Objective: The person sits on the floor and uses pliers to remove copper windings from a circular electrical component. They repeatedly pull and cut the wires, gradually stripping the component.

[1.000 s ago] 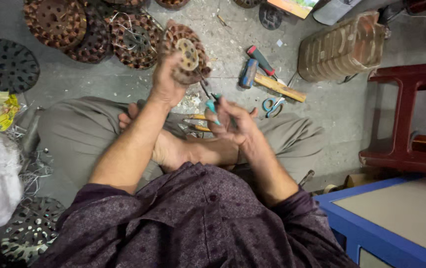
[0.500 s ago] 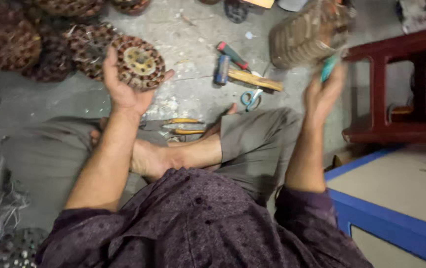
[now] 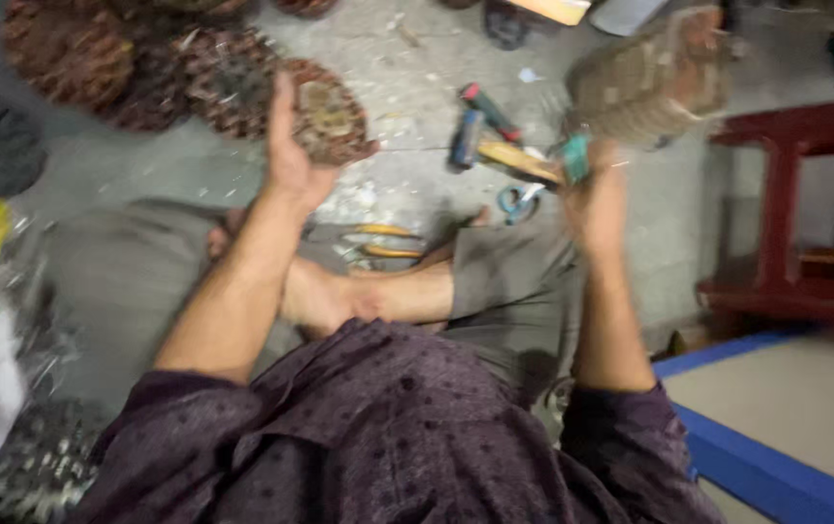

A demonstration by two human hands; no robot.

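The left hand (image 3: 291,160) grips a round wire-wound disc (image 3: 325,112) just beyond its fingers, while the right hand (image 3: 597,199), well apart, is closed on a teal-handled tool (image 3: 572,155) pointing upward.

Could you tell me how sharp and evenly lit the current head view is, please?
Head view: motion blur smears the whole frame, worst at the right hand and its teal-handled tool; the left hand on the round brown disc is softer-edged too; lighting is dim and flat, no glare, with darker corners at upper left.
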